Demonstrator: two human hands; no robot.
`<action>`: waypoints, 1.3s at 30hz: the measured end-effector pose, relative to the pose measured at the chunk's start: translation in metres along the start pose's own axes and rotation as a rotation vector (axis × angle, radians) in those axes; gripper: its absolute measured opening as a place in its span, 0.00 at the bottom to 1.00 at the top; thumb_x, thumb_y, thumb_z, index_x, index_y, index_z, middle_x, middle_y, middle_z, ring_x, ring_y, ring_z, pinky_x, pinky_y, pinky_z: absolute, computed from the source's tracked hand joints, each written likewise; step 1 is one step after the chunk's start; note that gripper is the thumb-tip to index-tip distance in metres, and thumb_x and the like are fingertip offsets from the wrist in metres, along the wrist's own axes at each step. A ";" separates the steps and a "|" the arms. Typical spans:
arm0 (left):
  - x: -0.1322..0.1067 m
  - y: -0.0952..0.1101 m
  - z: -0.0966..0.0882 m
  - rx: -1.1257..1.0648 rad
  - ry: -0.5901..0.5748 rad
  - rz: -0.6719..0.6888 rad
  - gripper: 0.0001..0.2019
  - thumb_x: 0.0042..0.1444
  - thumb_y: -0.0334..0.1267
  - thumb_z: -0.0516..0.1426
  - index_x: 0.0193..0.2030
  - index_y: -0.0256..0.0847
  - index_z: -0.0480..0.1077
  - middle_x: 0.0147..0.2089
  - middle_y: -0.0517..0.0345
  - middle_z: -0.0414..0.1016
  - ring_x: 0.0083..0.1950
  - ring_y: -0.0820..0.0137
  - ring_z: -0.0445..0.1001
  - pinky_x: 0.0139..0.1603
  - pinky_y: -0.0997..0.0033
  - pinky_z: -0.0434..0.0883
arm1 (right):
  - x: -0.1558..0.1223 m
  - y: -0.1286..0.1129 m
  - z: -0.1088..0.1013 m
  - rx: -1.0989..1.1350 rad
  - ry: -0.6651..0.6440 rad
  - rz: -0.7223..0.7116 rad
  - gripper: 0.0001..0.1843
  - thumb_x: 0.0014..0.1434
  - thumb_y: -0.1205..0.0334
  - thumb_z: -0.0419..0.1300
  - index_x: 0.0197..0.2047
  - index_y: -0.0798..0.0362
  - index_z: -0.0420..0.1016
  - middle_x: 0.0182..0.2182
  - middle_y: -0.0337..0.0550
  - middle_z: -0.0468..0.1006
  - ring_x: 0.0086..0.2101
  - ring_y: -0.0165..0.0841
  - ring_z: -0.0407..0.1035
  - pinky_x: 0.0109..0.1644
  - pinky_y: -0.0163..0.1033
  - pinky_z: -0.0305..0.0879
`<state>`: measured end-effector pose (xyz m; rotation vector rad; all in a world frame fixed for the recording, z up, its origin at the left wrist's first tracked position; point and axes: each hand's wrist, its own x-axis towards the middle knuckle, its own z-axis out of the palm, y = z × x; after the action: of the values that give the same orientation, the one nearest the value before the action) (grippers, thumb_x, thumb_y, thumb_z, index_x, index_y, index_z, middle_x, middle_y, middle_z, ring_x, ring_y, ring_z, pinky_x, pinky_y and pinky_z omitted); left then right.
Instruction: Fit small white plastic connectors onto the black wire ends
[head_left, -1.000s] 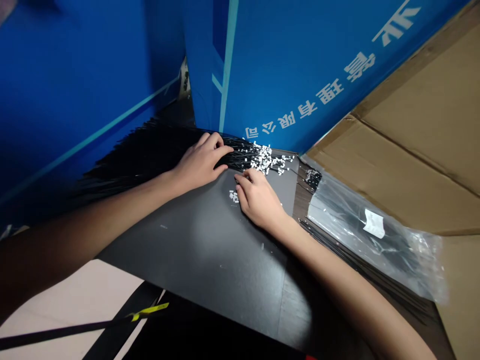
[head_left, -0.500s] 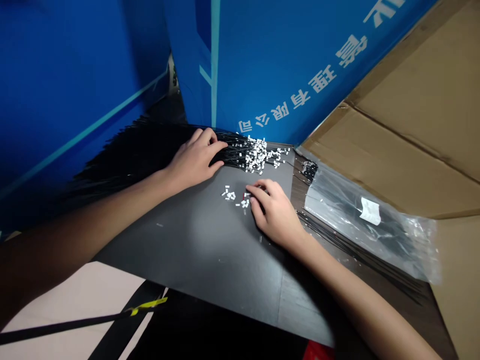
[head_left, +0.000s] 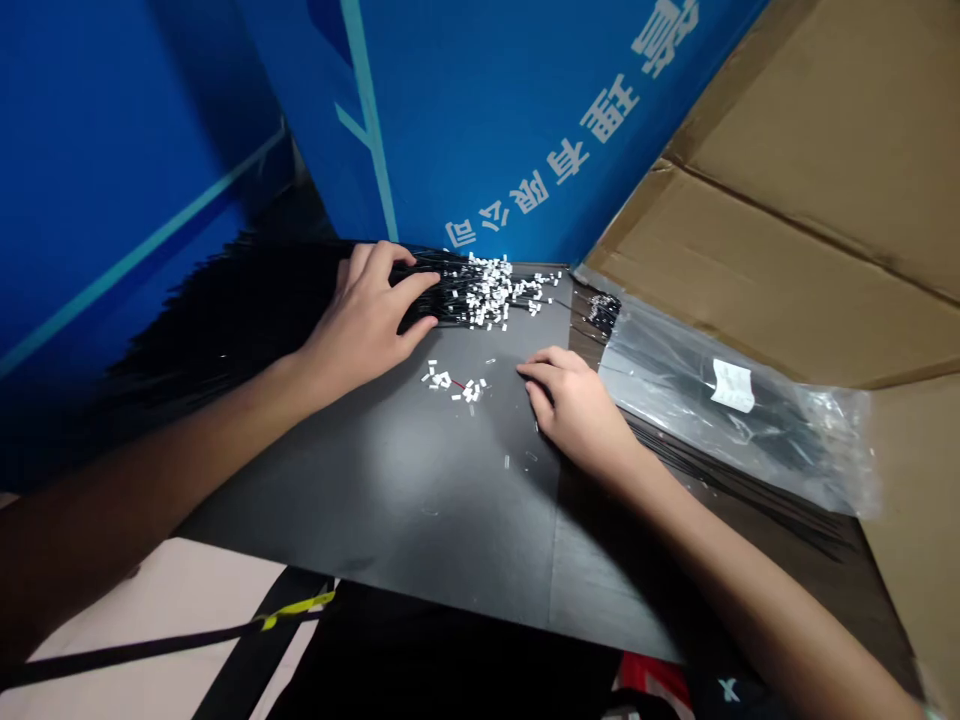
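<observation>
A thick fan of thin black wires lies on a black sheet, its ends tipped with small white connectors. My left hand presses down flat on the wires just behind the white tips, fingers spread. A few wire ends with white tips lie apart from the bundle on the sheet. My right hand rests on the sheet to the right of them, fingers curled and together, fingertips about a hand's width from the loose tips; whether it holds anything is hidden.
Blue boxes with white lettering stand behind the sheet. A brown cardboard box rises at the right. A clear plastic bag of black wires lies beside my right hand. A black strap with a yellow tag crosses the pale floor below.
My right hand has drawn a few wire ends out of the bundle toward me, then slid right and away from them. My left hand stays pressed on the bundle.
</observation>
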<state>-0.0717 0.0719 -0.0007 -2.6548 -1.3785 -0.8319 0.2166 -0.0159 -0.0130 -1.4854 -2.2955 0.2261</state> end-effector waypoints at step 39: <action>-0.015 0.085 -0.010 -0.658 -0.226 -0.050 0.07 0.68 0.37 0.64 0.44 0.40 0.86 0.44 0.51 0.86 0.46 0.65 0.84 0.47 0.67 0.79 | -0.064 0.028 -0.071 -0.028 0.158 0.148 0.09 0.71 0.71 0.60 0.50 0.54 0.79 0.43 0.50 0.87 0.41 0.42 0.82 0.45 0.45 0.75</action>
<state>-0.0173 0.0066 0.0184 -3.2977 -1.4092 -1.1972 0.2928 -0.0676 0.0265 -1.6281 -2.0763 0.1130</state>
